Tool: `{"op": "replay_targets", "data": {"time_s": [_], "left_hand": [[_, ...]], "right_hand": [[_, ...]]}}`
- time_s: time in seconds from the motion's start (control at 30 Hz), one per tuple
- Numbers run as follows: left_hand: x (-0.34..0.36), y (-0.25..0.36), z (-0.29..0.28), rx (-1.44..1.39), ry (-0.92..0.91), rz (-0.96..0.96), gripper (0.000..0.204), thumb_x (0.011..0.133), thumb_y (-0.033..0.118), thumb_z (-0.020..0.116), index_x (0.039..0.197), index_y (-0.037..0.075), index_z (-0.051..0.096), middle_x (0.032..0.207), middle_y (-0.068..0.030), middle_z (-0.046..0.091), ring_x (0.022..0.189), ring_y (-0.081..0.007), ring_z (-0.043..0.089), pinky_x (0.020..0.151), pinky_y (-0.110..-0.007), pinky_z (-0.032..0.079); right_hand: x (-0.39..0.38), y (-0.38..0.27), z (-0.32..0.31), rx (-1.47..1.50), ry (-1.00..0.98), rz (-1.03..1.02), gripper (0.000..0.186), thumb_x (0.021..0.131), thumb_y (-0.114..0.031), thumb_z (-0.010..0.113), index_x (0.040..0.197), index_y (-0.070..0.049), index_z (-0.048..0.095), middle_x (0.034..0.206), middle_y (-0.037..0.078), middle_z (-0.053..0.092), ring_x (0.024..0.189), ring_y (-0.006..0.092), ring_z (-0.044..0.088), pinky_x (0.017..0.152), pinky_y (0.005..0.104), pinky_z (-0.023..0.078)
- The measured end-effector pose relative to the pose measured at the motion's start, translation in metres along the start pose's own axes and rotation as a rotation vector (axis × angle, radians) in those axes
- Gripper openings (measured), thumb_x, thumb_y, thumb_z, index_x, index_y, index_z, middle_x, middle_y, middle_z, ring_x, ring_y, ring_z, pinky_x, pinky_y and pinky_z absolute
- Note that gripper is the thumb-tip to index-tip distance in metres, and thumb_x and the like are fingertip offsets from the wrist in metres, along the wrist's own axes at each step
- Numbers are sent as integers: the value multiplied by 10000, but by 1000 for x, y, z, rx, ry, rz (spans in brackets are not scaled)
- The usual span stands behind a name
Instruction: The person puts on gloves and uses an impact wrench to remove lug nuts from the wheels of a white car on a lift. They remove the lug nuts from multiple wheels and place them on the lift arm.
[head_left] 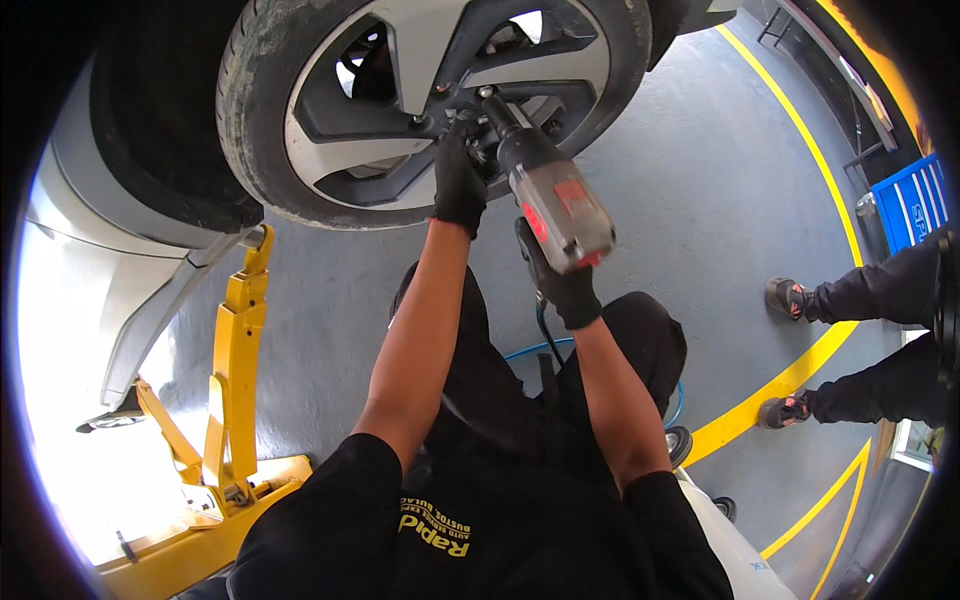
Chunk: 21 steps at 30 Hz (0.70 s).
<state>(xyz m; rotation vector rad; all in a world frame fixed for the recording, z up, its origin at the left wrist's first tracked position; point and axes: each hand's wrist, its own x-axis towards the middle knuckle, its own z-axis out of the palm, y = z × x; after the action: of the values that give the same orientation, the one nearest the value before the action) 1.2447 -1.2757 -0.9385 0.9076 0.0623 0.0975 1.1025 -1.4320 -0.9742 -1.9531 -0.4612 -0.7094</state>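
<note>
A car wheel (415, 60) with a silver and black alloy rim fills the top of the head view. My right hand (560, 275), in a black glove, is wrapped round the handle of a grey and red impact wrench (560, 195). The wrench's nose points up at the wheel's hub, its tip next to a lug position. Also gloved in black, my left hand (462, 175) reaches to the hub just left of the wrench nose. Its fingers are curled there, and what they hold, if anything, is hidden. A lug nut (418, 119) shows left of it.
A yellow lift arm (235, 370) stands at left beneath the car's pale body (85, 275). A blue air hose (530, 349) lies by my knees. At right are another person's legs (870, 295), a blue cabinet (908, 205) and yellow floor lines (768, 400).
</note>
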Motion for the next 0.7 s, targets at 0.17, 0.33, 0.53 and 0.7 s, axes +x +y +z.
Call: {"op": "replay_targets", "data": {"time_s": [0.17, 0.33, 0.53, 0.7], "left_hand": [[12, -7, 15, 617, -352, 423, 216, 946, 275, 607, 1048, 87, 636, 990, -94, 669, 925, -255, 658, 862, -399, 542], [29, -2, 33, -50, -322, -274, 199, 954, 279, 611, 1002, 87, 615, 954, -100, 651, 873, -251, 640, 819, -402, 544], [44, -18, 29, -278, -457, -296, 366, 967, 366, 547, 1101, 36, 632, 890, -97, 660, 778, -236, 652, 697, -391, 562], [55, -20, 11, -156, -378, -311, 301, 948, 355, 596, 997, 58, 618, 881, -93, 652, 775, -222, 640, 733, -362, 554]], "right_hand": [[29, 31, 37, 380, 87, 248, 114, 927, -95, 687, 847, -60, 613, 690, -6, 577, 594, 122, 561, 567, 318, 450], [27, 41, 51, 225, 120, 101, 93, 942, -125, 673, 1009, -63, 654, 840, 47, 673, 759, 159, 653, 668, 325, 508], [15, 66, 80, 44, 36, 59, 347, 933, -245, 656, 1252, -108, 648, 1226, 123, 671, 1147, 344, 624, 971, 485, 496], [24, 15, 75, 960, 111, 606, 96, 964, -123, 647, 972, -27, 651, 799, 8, 621, 673, 112, 575, 632, 291, 472]]}}
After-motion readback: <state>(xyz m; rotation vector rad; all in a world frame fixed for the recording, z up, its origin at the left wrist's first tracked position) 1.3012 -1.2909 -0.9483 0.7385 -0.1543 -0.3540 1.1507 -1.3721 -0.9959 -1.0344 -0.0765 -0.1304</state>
